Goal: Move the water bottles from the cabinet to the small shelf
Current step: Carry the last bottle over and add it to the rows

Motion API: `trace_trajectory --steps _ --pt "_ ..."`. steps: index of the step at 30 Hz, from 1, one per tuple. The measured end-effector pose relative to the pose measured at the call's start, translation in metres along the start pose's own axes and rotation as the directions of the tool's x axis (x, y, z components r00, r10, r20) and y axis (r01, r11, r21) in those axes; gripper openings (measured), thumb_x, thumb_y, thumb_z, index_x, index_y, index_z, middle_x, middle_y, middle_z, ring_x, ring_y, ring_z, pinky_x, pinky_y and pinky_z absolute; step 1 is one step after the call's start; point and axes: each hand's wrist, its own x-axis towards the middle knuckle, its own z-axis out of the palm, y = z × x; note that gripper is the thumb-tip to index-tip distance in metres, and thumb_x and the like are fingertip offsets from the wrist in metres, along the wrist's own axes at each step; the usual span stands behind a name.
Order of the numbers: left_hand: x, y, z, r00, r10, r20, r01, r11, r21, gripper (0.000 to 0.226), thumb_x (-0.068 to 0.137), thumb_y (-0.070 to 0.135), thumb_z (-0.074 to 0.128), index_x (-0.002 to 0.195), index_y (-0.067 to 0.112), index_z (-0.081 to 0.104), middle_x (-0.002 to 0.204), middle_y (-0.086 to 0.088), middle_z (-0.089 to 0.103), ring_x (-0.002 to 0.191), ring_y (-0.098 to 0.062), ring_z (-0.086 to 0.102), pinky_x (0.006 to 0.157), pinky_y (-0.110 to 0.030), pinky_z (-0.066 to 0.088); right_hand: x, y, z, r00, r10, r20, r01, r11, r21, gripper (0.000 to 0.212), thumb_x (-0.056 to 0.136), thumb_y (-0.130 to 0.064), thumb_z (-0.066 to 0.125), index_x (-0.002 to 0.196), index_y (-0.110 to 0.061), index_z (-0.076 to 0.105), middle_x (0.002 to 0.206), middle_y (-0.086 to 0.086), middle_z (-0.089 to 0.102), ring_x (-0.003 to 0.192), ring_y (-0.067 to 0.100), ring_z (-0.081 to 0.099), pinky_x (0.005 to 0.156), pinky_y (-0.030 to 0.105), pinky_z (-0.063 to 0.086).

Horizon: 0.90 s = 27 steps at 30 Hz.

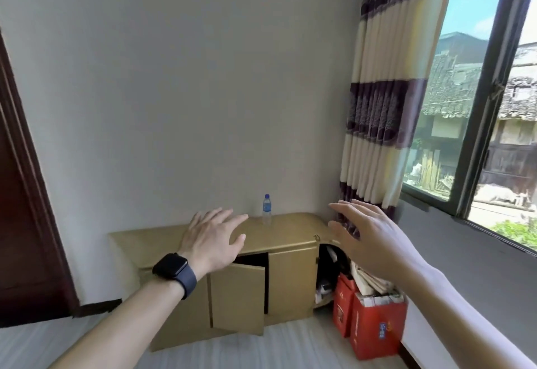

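Gold cabinet [290,232] bears a blue-labelled water bottle [266,209], print unreadable; left hand [213,236], right hand [363,232]: grip spread.

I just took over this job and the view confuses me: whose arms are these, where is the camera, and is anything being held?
No robot here: a person wears one camera on the head, looking forward and down. The arms are theirs. The left hand, with a watch, and the right hand are both open and hold nothing. One bottle stands upright on the cabinet top, near the wall. One cabinet door is ajar. Beside the cabinet, red boxes stand on the floor.
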Motion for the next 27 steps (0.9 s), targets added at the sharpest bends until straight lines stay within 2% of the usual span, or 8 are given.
trace_trajectory --steps 7,12,17,23,27 --pt "0.150 -0.024 0.061 0.995 -0.095 0.023 0.094 0.995 0.023 0.053 0.096 0.055 0.037 0.147 0.042 0.034 0.156 0.006 0.034 0.144 -0.018 0.027 0.117 -0.044 0.021 0.159 0.077 0.073 0.999 -0.050 0.021 0.049 0.998 0.040 0.042 0.100 -0.048 0.039 0.141 -0.041 0.045 0.147 -0.022 0.043 0.143 0.005 0.026 0.114 0.028 0.029" --pt "0.229 -0.053 0.110 0.988 -0.140 0.065 0.139 0.990 0.019 0.051 0.097 0.053 0.038 0.146 0.039 0.038 0.154 0.005 0.037 0.141 -0.017 0.032 0.115 -0.039 0.024 0.254 0.114 0.141 0.997 -0.051 0.057 0.052 0.999 -0.017 0.045 0.099 -0.053 0.036 0.143 -0.043 0.041 0.149 -0.021 0.041 0.144 0.007 0.024 0.115 0.034 0.030" --pt "0.311 -0.110 0.163 0.979 -0.165 0.116 0.159 0.985 0.061 0.052 0.097 0.054 0.037 0.146 0.039 0.038 0.155 0.005 0.036 0.141 -0.018 0.032 0.115 -0.042 0.025 0.333 0.136 0.230 0.991 -0.039 0.127 0.042 0.999 -0.014 0.045 0.098 -0.054 0.036 0.142 -0.044 0.042 0.149 -0.019 0.041 0.144 0.010 0.027 0.114 0.037 0.032" --pt "0.413 -0.185 0.236 0.973 -0.167 0.157 0.165 0.986 0.024 0.050 0.097 0.054 0.036 0.145 0.041 0.038 0.155 0.008 0.036 0.143 -0.017 0.030 0.116 -0.045 0.022 0.423 0.154 0.337 0.977 0.020 0.213 -0.023 1.000 0.014 0.044 0.098 -0.052 0.038 0.141 -0.044 0.043 0.148 -0.020 0.042 0.143 0.010 0.028 0.112 0.037 0.035" --pt "0.468 -0.226 0.297 0.950 -0.187 0.249 0.197 0.980 -0.018 0.057 0.091 0.059 0.029 0.144 0.042 0.040 0.154 0.008 0.037 0.144 -0.018 0.028 0.116 -0.045 0.019 0.472 0.165 0.406 0.956 0.064 0.286 -0.075 0.997 0.027 0.043 0.097 -0.053 0.040 0.137 -0.041 0.048 0.143 -0.019 0.049 0.137 0.011 0.035 0.108 0.035 0.039"
